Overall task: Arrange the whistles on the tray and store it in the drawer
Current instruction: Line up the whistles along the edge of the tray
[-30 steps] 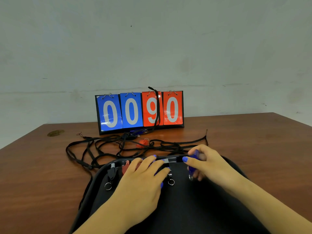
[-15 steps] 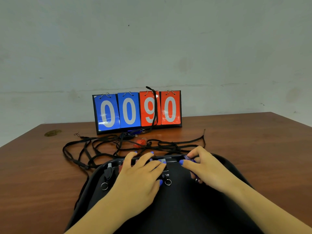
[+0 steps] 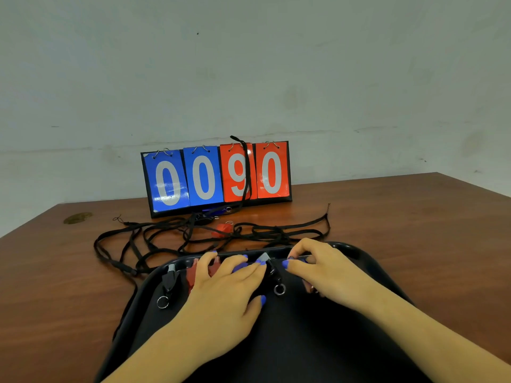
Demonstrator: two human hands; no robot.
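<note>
While a black tray [image 3: 359, 252] lies on the near part of a brown wooden table [image 3: 414, 230], both of a person's hands rest over its far rim, where whistles are lined up in a row. The left hand [image 3: 221, 294] lies flat with its fingers spread and fairly straight, the tips touching a red whistle [image 3: 192, 275] and a blue one mostly hidden beneath them. At the left end of the row sits a black whistle [image 3: 168, 280] with a metal ring at its near end; another black whistle [image 3: 272, 269] with a ring lies between the two hands. The right hand [image 3: 329, 269] has its fingers curled over a small whistle at the right end of the row, though the whistle is almost fully covered and its colour is hard to tell. Beyond the tray, a tangle of black lanyards [image 3: 171, 239] spreads across the table, with a loose red whistle [image 3: 222, 230] among them. Farther back stands a flip scoreboard [image 3: 215, 178] with two blue cards and two red ones, a black cord hanging over it.
</note>
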